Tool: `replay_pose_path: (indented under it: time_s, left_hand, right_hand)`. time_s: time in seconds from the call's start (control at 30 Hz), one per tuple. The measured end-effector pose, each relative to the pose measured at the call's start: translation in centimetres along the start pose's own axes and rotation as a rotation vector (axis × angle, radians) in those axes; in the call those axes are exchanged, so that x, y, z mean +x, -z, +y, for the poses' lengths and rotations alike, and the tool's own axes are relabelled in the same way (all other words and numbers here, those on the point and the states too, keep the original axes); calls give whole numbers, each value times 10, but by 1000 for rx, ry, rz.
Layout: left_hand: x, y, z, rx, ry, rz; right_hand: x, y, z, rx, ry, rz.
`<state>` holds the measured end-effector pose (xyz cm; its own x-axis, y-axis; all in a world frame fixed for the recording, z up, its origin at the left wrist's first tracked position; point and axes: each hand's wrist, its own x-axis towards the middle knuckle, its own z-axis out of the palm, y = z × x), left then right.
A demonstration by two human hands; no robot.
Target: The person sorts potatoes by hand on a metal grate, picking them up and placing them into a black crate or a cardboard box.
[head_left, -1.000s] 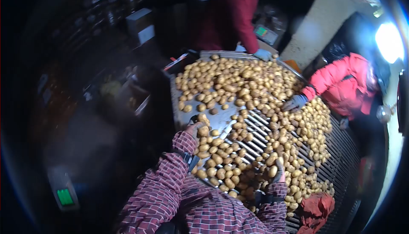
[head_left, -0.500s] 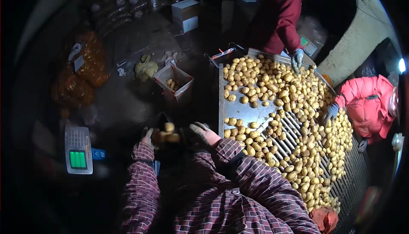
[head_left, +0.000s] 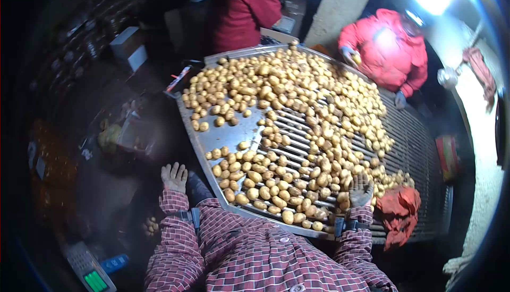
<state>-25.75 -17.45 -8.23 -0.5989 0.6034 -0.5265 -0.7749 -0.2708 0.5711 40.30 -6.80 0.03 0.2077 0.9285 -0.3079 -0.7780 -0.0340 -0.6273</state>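
Note:
Potatoes point(head_left: 319, 127) lie heaped over a slatted metal sorting table point(head_left: 290, 127) with a flat metal plate at its left. My left hand point(head_left: 174, 177), in a dirty glove, is spread just off the table's left edge and holds nothing. On the near part of the slats my gloved right hand point(head_left: 360, 190) touches the potatoes, its fingers apart. A crumpled red cloth point(head_left: 398, 209) lies just right of that hand.
A person in dark red point(head_left: 247, 10) stands at the far side. Another in a pink-red jacket point(head_left: 385, 53) holds a potato at the far right. A scale point(head_left: 87, 271) is at bottom left, a white box point(head_left: 129, 48) at upper left.
The view has swung right toward the table. My hands have moved apart, the right one onto the potatoes. The person in dark red has drawn their arm back from the potatoes.

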Motion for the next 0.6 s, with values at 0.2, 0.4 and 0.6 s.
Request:
replay_pose_path:
  time_s: [0.2,0.4,0.6]
  left_hand:
    - [25,-69,-136,846,-204,-552]
    - [-104,-159,-187,1977,-825,-1286]
    - [-114,-155,-187,2105,-800,-1433]
  right_hand:
    - [-85,61,-2,-128,61,269]
    - [-126,27,56,-437,-70,350]
    - [-112,24,87,-1506,198,192]
